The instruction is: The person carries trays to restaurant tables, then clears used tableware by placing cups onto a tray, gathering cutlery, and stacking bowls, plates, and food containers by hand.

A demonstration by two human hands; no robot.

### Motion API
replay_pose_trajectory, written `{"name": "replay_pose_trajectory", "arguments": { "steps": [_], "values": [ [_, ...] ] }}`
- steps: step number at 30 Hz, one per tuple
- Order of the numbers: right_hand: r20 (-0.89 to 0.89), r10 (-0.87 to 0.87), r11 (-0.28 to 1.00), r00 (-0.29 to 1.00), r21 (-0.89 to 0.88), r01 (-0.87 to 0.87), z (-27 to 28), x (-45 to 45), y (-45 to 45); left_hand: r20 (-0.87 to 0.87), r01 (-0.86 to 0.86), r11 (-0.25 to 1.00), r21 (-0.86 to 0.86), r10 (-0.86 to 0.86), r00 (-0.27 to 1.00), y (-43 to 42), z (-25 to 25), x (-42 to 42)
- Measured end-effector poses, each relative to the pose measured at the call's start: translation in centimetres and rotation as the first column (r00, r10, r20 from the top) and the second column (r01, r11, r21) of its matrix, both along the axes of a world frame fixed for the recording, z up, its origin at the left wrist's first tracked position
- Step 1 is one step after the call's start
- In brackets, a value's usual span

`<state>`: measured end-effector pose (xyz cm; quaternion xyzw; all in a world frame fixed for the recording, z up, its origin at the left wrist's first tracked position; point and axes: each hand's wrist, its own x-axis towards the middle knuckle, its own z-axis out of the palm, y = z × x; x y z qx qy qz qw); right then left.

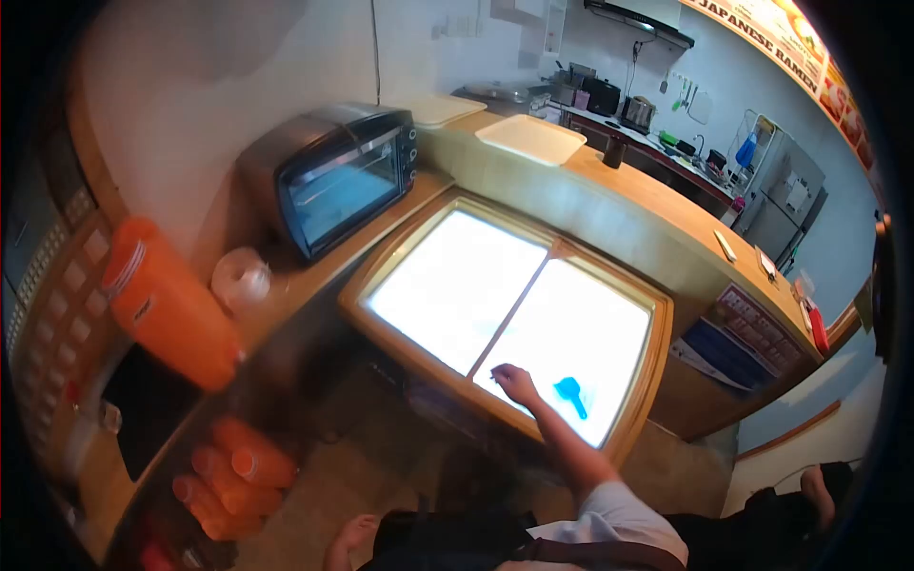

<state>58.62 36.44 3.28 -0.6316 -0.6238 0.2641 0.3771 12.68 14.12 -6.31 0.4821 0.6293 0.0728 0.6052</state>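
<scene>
A chest freezer or display case with a wooden-coloured frame (657, 347) stands before me, its two top panels glaring white. My right hand (516, 383) is over the front edge of the right panel, by the divider (514, 309). Its fingers are curled together, and whatever is between them is too small to make out. Just right of that hand lies a blue tool with a broad head and short handle (571, 395), perhaps a scoop or brush; glare hides its detail. Low beside my body, my left hand (355, 533) hangs with loose fingers and nothing visible in it.
A toaster oven (347, 186) and an orange container (171, 305) stand on the left counter near a roll (241, 279). Several orange bottles (238, 476) are lower left. A tray (531, 140) sits on the back ledge. Another person's arm (817, 495) appears lower right.
</scene>
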Motion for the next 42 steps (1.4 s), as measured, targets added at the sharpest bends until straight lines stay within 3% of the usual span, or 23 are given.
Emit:
{"name": "replay_pose_trajectory", "arguments": {
  "steps": [1,3,4,5,10,15,20,24,25,27,29,30,31,32,33,34,35,36,37,38,40,41,42],
  "values": [
    [0.183,0.109,0.988,0.977,0.091,-0.127,2.2,0.6,5.3,-0.005,0.001,1.0,0.013,-0.001,1.0,1.9,-0.4,0.3],
    [0.22,0.134,0.99,0.966,0.016,-0.141,4.9,3.0,15.1,0.264,-0.176,0.982,0.065,0.153,0.952,4.3,-1.7,2.2],
    [0.386,0.084,0.954,0.919,0.236,-0.186,5.9,4.5,20.0,0.223,-0.266,0.962,0.055,0.248,0.943,5.4,-0.4,2.6],
    [0.441,0.034,0.943,0.897,0.282,-0.174,7.0,6.3,24.5,0.196,-0.311,0.949,0.045,0.297,0.935,7.1,0.4,2.4],
    [0.536,-0.221,0.956,0.815,0.284,0.072,15.8,8.7,39.4,0.07,-0.373,0.919,0.127,0.367,0.928,21.3,-0.2,-1.6],
    [0.705,-0.465,0.883,0.535,0.331,0.332,20.2,11.3,47.0,-0.024,-0.379,0.903,0.202,0.392,0.92,33.6,-2.3,-5.5],
    [0.769,-0.464,0.864,0.44,0.282,0.418,19.2,16.4,50.9,-0.032,-0.393,0.862,0.321,0.425,0.905,36.9,-5.3,-6.5],
    [0.722,-0.587,0.804,0.365,0.574,0.157,18.4,17.4,50.7,0.07,-0.341,0.714,0.611,0.381,0.922,34.3,-8.0,-4.0],
    [0.733,-0.57,0.803,0.37,0.593,0.061,19.1,16.8,49.2,0.088,-0.339,0.736,0.586,0.358,0.929,34.6,-8.2,-2.8],
    [0.703,-0.532,0.813,0.472,0.58,0.052,19.6,15.3,45.5,0.148,-0.387,0.88,0.275,0.359,0.921,37.5,-5.3,0.7],
    [0.631,-0.598,0.724,0.495,0.69,-0.005,21.3,13.6,39.6,0.271,-0.326,0.893,0.309,0.246,0.93,40.0,0.5,4.9],
    [0.558,-0.617,0.688,0.556,0.725,0.036,22.9,12.6,35.6,0.408,-0.375,0.902,0.216,0.266,0.874,40.9,3.0,7.4],
    [0.566,-0.658,0.665,0.497,0.746,0.031,22.3,15.4,33.4,0.448,-0.338,0.932,0.133,0.247,0.859,41.6,8.0,9.3],
    [0.486,-0.787,0.461,0.38,0.873,-0.16,24.6,14.6,29.6,0.563,-0.33,0.944,0.026,0.259,0.785,42.0,9.2,10.7],
    [0.421,-0.788,0.337,0.45,0.905,-0.259,26.2,15.8,26.7,0.666,-0.365,0.93,-0.032,0.293,0.686,42.5,10.2,12.6],
    [0.476,-0.608,0.411,0.635,0.873,-0.261,30.1,15.5,22.8,0.755,-0.381,0.92,-0.09,0.313,0.577,43.0,10.7,14.3],
    [0.476,-0.429,0.49,0.768,0.837,-0.246,32.1,16.3,17.8,0.744,-0.342,0.935,-0.098,0.297,0.599,42.9,11.8,16.0],
    [0.47,-0.464,0.498,0.751,0.839,-0.218,31.0,19.4,16.8,0.862,-0.304,0.913,-0.274,0.373,0.342,43.8,13.5,17.1],
    [0.351,-0.405,0.565,0.844,0.822,-0.071,29.2,23.9,16.8,0.886,-0.211,0.874,-0.437,0.458,0.065,44.4,14.7,18.4],
    [0.291,-0.497,0.465,0.817,0.885,-0.032,27.8,22.0,18.0,0.888,-0.175,0.884,-0.433,0.452,0.088,44.7,13.9,19.1],
    [0.127,-0.657,0.243,0.743,0.969,0.049,25.4,17.4,20.3,0.923,0.086,0.926,-0.369,0.375,-0.081,44.0,10.5,19.5],
    [0.227,-0.335,0.385,0.914,0.919,-0.087,21.7,17.9,22.6,0.891,0.062,0.891,-0.451,0.453,-0.027,42.4,9.1,19.4],
    [0.276,0.043,0.462,0.96,0.847,-0.264,18.6,18.2,25.0,0.762,-0.35,0.935,-0.064,0.272,0.588,40.4,4.9,19.2]
  ]
}}
